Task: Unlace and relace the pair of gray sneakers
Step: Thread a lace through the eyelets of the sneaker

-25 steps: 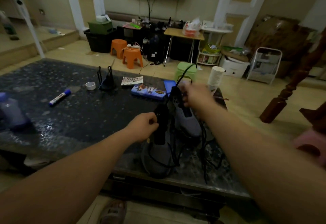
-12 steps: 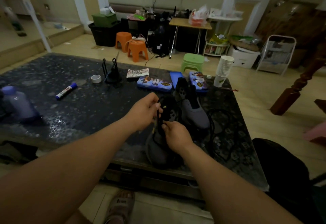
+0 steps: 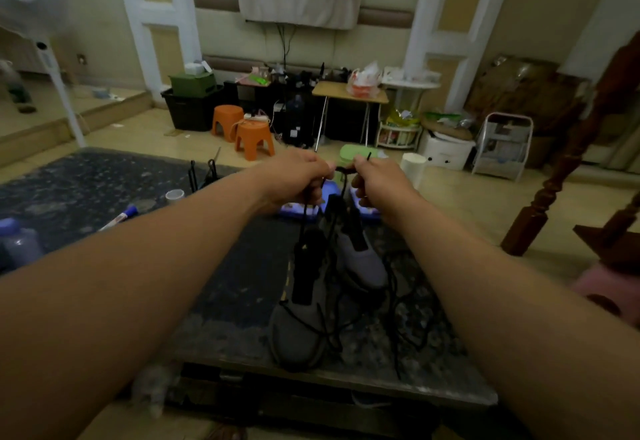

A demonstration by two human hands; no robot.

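Left hand [image 3: 294, 180], right hand [image 3: 377, 185]: raised side by side, each fisted on the black lace [image 3: 343, 170]. Lace: limp, light, likely to tangle; best pinched near its stiff tips. Below the hands: near gray sneaker [image 3: 298, 335], lace trailing into it. Just beyond it: second sneaker [image 3: 363, 263]. Both look soft and light, on the dark table [image 3: 104, 190].

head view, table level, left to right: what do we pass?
purple bottle → blue-capped marker → tape roll → left hand → black lace, pinched by both hands → right hand → stack of paper cups
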